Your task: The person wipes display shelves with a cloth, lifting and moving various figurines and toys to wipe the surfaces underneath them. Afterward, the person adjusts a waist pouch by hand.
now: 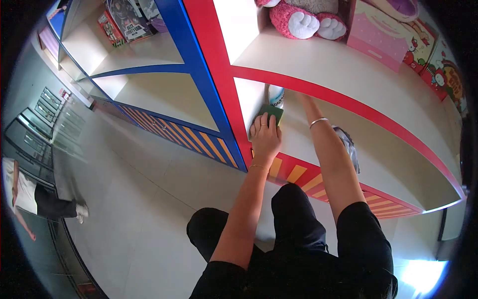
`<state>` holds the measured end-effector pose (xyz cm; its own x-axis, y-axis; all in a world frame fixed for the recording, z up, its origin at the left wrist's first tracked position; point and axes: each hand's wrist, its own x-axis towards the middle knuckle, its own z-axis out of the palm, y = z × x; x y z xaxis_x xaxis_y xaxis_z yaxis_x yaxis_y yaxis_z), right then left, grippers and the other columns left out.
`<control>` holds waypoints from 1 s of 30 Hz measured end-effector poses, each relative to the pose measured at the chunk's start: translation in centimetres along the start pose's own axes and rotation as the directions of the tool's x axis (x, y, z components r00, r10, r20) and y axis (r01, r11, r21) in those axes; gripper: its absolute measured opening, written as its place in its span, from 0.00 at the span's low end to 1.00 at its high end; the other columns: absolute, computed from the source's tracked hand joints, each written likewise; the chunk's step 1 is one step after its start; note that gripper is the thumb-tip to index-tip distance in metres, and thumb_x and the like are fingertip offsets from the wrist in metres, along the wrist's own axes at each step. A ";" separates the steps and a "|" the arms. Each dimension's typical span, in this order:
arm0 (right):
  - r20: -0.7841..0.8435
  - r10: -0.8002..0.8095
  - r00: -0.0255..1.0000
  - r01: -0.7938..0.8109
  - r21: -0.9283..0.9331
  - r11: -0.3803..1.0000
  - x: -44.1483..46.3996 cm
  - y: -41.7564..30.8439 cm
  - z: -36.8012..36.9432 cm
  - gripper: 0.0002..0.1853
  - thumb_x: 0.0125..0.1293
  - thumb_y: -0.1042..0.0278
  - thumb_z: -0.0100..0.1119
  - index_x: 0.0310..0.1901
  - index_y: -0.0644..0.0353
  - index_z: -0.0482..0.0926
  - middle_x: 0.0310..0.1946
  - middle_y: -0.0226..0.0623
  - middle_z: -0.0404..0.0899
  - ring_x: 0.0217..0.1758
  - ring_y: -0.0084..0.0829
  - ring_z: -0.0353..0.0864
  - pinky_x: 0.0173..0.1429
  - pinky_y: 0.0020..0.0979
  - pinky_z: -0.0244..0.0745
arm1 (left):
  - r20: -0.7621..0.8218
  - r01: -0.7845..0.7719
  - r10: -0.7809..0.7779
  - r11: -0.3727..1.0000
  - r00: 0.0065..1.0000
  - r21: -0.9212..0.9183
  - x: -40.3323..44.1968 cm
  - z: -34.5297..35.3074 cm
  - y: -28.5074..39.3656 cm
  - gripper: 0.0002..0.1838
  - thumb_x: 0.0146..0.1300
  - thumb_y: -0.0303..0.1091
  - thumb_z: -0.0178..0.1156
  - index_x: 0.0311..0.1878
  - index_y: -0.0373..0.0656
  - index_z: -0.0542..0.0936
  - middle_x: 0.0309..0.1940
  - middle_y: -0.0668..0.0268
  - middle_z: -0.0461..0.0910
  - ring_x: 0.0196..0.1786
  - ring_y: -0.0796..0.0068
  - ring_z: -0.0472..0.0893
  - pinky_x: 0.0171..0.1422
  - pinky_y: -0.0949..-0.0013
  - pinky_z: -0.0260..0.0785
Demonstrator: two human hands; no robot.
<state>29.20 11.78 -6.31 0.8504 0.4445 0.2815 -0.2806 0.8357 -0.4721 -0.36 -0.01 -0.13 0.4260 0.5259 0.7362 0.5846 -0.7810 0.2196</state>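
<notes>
The left hand (266,133) (a ring on one finger, a thin bracelet at the wrist) lies over the near side of a green block (275,112) in the lower compartment of the red shelf unit (209,57). Its fingers are extended and open, touching the block; whether they grip it, I cannot tell. The block is near the compartment's left wall, just in front of a white bottle (276,94) with dark lettering, whose top is hidden by the red edge above.

The right hand (304,100) reaches deeper into the same compartment, to the right of the bottle. Its fingers are hidden behind that edge, so I cannot tell how far open they are or what they hold. A crumpled grey thing (348,145) (its kind is unclear) shows partly behind the right forearm.

On the shelf above sit a pink plush toy (298,22) and a pink box (377,35). To the left stands a blue shelf unit (199,72), and a person (37,197) in a white top is at the far left.
</notes>
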 end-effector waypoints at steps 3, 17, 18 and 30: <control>0.234 0.113 0.965 0.043 -0.574 0.818 0.2 -0.2 -0.2 0.26 0.60 0.56 0.62 0.57 0.57 0.73 0.53 0.39 0.75 0.51 0.38 0.75 0.57 0.38 0.72 | -0.005 0.005 -0.005 1.000 1.000 0.007 -0.1 0.3 -0.1 0.21 0.52 0.34 0.60 0.50 0.40 0.75 0.52 0.56 0.73 0.56 0.54 0.70 0.59 0.57 0.60; 0.348 0.689 0.636 0.716 -0.599 -0.358 -21.4 -31.4 2.9 0.26 0.60 0.66 0.56 0.60 0.62 0.68 0.60 0.43 0.69 0.65 0.40 0.66 0.64 0.35 0.63 | 0.011 -0.030 0.031 0.999 0.999 -0.039 -0.2 -0.3 0.1 0.21 0.51 0.33 0.61 0.50 0.39 0.74 0.52 0.54 0.73 0.55 0.55 0.70 0.59 0.57 0.58; 0.473 0.607 0.639 0.743 -0.582 -0.330 -22.1 -31.3 0.9 0.24 0.60 0.69 0.55 0.60 0.62 0.69 0.59 0.42 0.70 0.61 0.41 0.69 0.62 0.35 0.66 | 0.011 -0.035 0.035 0.999 0.999 -0.031 -0.3 -0.3 0.0 0.21 0.52 0.33 0.60 0.51 0.38 0.73 0.52 0.54 0.73 0.56 0.55 0.70 0.60 0.57 0.58; 0.213 -0.289 0.933 0.063 -0.889 -0.453 -17.4 -49.1 -8.3 0.18 0.68 0.67 0.46 0.58 0.55 0.74 0.35 0.39 0.81 0.31 0.32 0.77 0.34 0.34 0.72 | 0.020 -0.097 0.098 0.995 0.995 -0.023 -0.6 -0.3 -0.5 0.22 0.56 0.33 0.59 0.54 0.36 0.69 0.53 0.53 0.73 0.58 0.55 0.69 0.63 0.55 0.57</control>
<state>31.84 -39.69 5.08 0.7799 0.2421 0.5772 0.5762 -0.6378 -0.5111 -1.07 -0.04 -0.51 0.4947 0.4535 0.7413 0.5240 -0.8362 0.1619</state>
